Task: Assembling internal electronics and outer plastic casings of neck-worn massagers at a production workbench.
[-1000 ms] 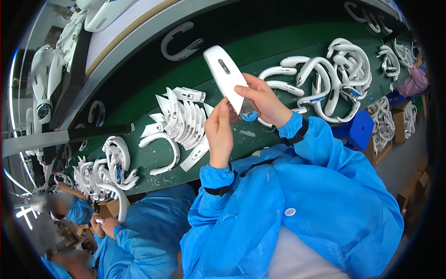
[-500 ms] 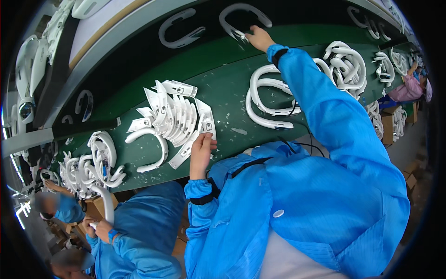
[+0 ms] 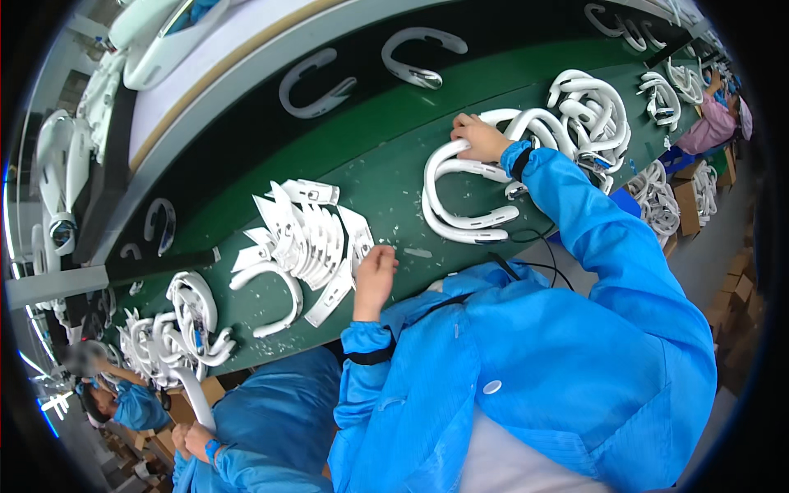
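My right hand (image 3: pixel 479 138) is closed over the top end of one of a pair of white C-shaped neckbands (image 3: pixel 436 205). These lie overlapped on the green table, slotted vents along their arms. My left hand (image 3: pixel 376 283) has its fingers curled together beside a fanned stack of white curved sheet pieces (image 3: pixel 308 242). Whether anything small sits inside those curled fingers is hidden. A single white C-shaped piece (image 3: pixel 297 296) lies left of the stack. Two more white neckbands, one on the left (image 3: pixel 316 103) and another with a shiny end (image 3: pixel 423 57), rest on the dark strip beyond.
A tangled pile of white neckbands (image 3: pixel 596 115) lies to the right, another pile (image 3: pixel 185 324) at the left. Black cables (image 3: pixel 546 246) run by the table edge near my waist. A co-worker's hands (image 3: pixel 193 440) hold a white piece at lower left. Cardboard boxes (image 3: pixel 686 201) stand right.
My right hand has let go of the shiny-ended neckband on the dark strip and come nearer, onto the pair on the table. My left hand has curled and shifted slightly off the sheet piece.
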